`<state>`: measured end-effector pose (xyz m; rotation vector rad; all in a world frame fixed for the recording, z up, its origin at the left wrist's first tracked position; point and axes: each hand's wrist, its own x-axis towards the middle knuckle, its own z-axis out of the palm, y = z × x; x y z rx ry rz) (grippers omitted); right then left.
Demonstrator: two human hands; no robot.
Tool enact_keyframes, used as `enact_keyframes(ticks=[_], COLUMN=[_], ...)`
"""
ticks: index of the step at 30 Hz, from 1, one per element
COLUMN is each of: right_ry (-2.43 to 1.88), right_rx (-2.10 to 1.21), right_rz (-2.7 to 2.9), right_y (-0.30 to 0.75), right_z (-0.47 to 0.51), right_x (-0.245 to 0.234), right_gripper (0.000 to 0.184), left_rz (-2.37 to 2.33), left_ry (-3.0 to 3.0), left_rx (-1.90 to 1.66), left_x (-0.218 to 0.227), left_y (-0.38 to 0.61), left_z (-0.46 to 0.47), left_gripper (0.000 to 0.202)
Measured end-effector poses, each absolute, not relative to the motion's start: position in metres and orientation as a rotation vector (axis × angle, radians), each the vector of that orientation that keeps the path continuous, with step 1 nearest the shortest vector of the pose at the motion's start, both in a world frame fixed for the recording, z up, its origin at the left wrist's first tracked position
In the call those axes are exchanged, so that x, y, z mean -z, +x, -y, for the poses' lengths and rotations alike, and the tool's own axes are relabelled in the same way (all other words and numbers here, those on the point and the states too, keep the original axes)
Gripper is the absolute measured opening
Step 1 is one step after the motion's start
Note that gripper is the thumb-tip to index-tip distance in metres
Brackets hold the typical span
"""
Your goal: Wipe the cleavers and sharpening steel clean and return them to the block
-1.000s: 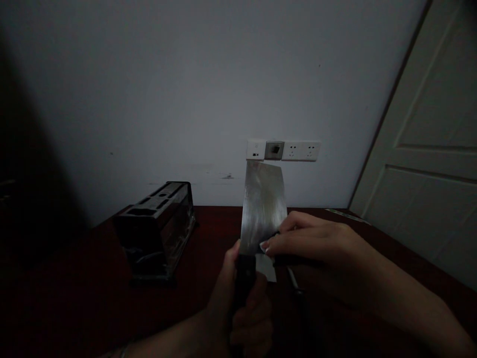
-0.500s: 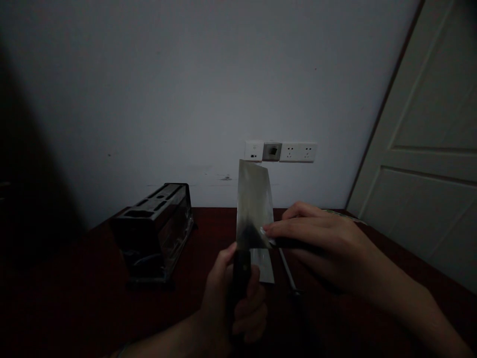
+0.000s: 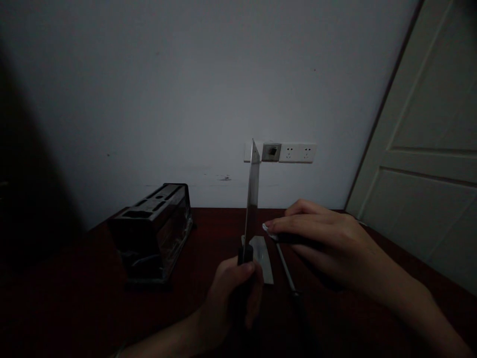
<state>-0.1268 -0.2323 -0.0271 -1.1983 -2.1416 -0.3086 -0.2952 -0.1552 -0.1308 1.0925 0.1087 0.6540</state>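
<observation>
My left hand (image 3: 231, 293) is wrapped round the black handle of a cleaver (image 3: 252, 194). Its wide metal blade points up and appears nearly edge-on. To the right, my right hand (image 3: 328, 238) is closed over a dark, elongated object (image 3: 298, 239); a whitish bit shows at the fingertips, and the palm hides most of it. That hand is apart from the cleaver. Behind my left hand, a second metal blade (image 3: 264, 258) lies on the table, its handle hidden. Beside it lies a thin metal rod (image 3: 285, 266) with a dark handle, resembling a honing steel.
At the left of the dark red table (image 3: 212, 223) stands a black slotted knife block (image 3: 152, 233), partly covered in clear plastic. A pale wall with a socket strip (image 3: 292, 153) rises behind. A white panelled door (image 3: 428, 149) is on the right. The light is dim.
My left hand has turned the cleaver from showing its broad face to nearly edge-on, raised it slightly and moved it away from my right fingertips. My right hand has barely moved.
</observation>
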Motion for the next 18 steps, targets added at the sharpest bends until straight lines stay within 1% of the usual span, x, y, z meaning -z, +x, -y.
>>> enact_keyframes(ticks=[12,18], right_ry=[-1.176,-1.178], right_rx=[0.346,0.354], right_rz=[2.138,2.138], right_y=[-0.128,-0.1267], right_z=[0.2362,0.2356], right_x=[0.026,0.0267], right_gripper=[0.029,0.029], left_rz=[-0.222,-0.372], left_ry=[1.14,1.12], left_rx=[-0.726,-0.787], left_x=[0.1336,0.128], left_y=[-0.2972,-0.2969], left_z=[0.1505,0.1519], left_gripper=[0.025,0.025])
